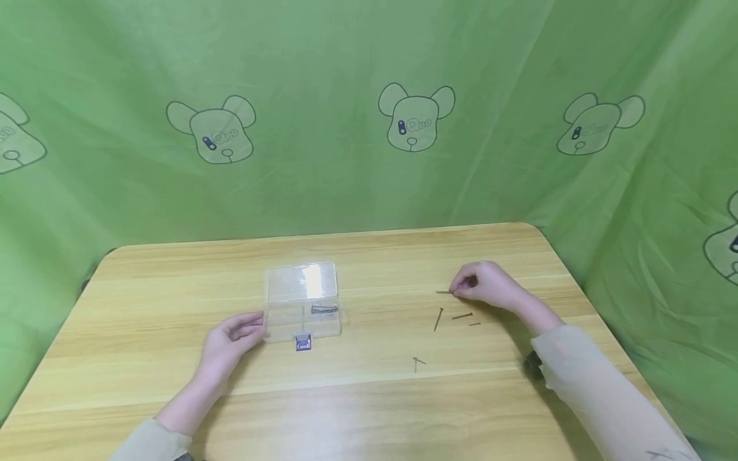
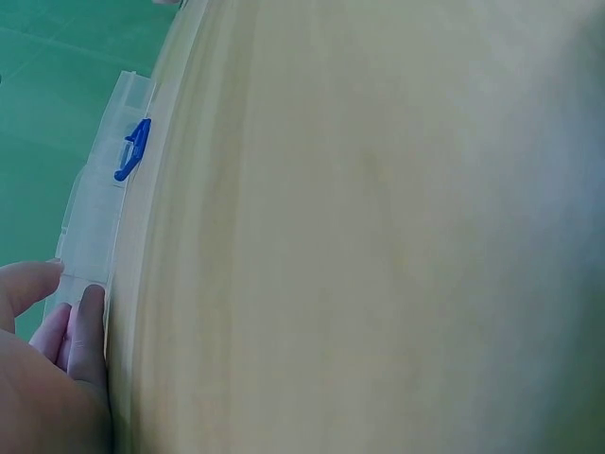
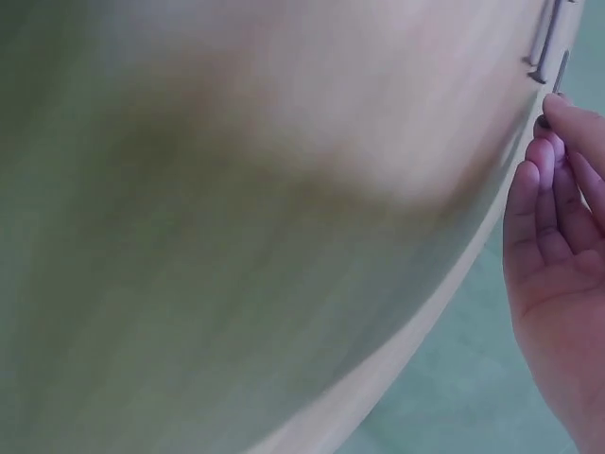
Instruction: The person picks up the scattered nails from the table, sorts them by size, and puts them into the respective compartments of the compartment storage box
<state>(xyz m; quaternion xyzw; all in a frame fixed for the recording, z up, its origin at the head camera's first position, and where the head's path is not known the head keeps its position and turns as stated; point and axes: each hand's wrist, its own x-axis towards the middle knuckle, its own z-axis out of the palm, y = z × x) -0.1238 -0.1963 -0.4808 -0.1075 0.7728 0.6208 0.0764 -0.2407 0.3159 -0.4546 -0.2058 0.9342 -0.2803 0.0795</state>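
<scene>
A clear plastic box (image 1: pixel 284 321) stands on the table with its hinged lid folded back and a blue latch (image 1: pixel 303 342) at its front. Several thin nails (image 1: pixel 324 308) lie in its right compartment. At the left end of the box, my left hand (image 1: pixel 232 337) touches the side with relaxed fingers; in the left wrist view its thumb (image 2: pixel 30 281) lies above the other fingers. Over on the right, my right hand (image 1: pixel 487 283) pinches a nail (image 1: pixel 444 292) between thumb and finger, the shank pointing left. Its dark head (image 3: pixel 544 121) shows at the fingertips in the right wrist view.
Loose nails of differing lengths lie just in front of my right hand, a long nail (image 1: pixel 439 319) among them. Two small nails (image 1: pixel 415 365) lie nearer the front. Behind the wooden table (image 1: pixel 369 410) hangs a green curtain (image 1: pixel 323 179) with bear-head prints.
</scene>
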